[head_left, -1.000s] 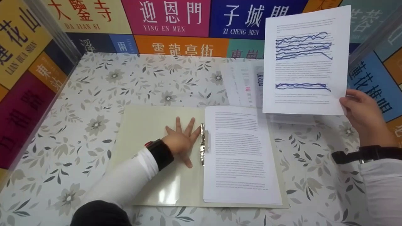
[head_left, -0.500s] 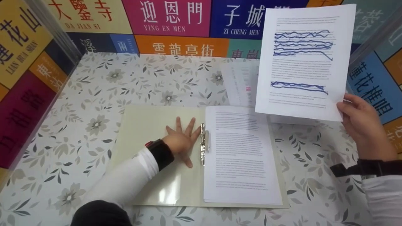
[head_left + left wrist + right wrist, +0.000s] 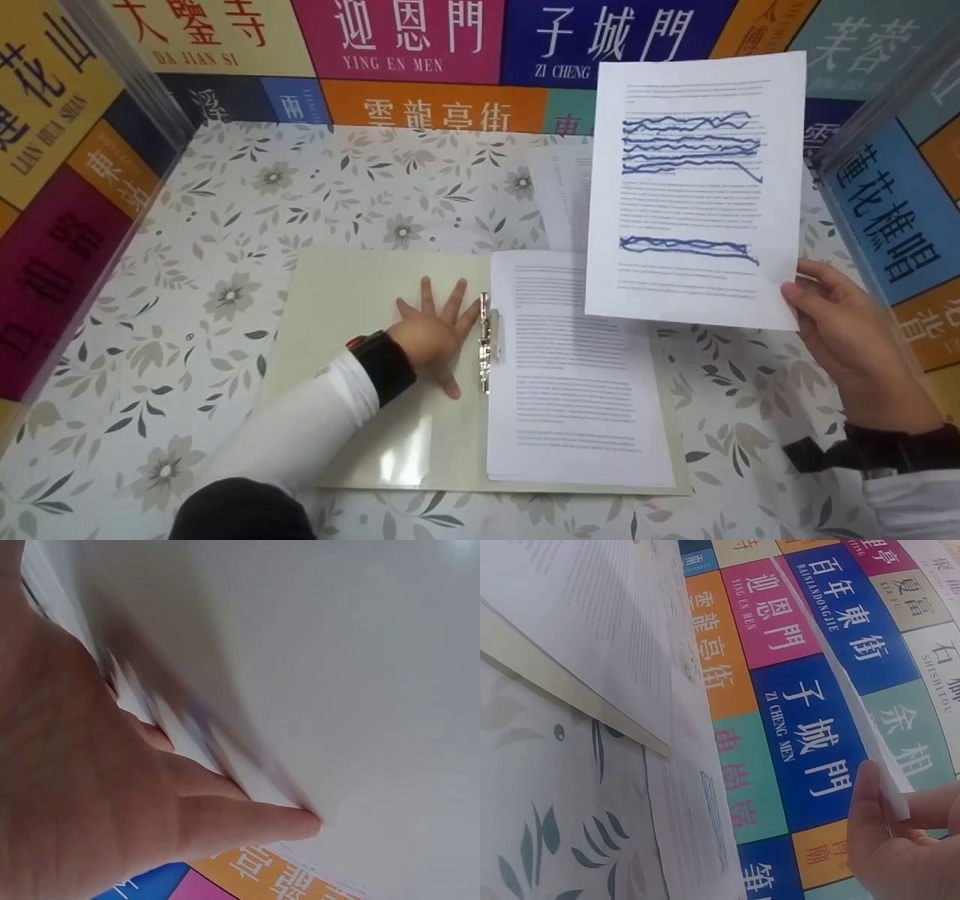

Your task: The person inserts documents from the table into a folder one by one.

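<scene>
A pale cream folder (image 3: 352, 292) lies spread on the table, a metal clip (image 3: 484, 345) along its spine. My left hand (image 3: 431, 341) rests on the folder's left cover with straight, spread fingers, its little side of the palm hidden in the head view. On the right side lies a stack of printed sheets (image 3: 570, 420). My right hand (image 3: 844, 330) pinches a printed sheet (image 3: 694, 202) by its lower right edge, holding it upright above the stack's upper right corner. Thick blue scribbles cross several lines of it. Edge-on, the same sheet (image 3: 847, 682) shows between thumb and fingers in the right wrist view.
Loose printed papers (image 3: 559, 195) lie behind the folder, partly covered by the held sheet. A flower-patterned cloth (image 3: 232, 300) covers the table. Coloured panels with large characters (image 3: 420, 37) wall it in at the back and both sides.
My right hand has brought the scribbled sheet down and to the left, nearer the stack. The left hand has stayed in place on the folder.
</scene>
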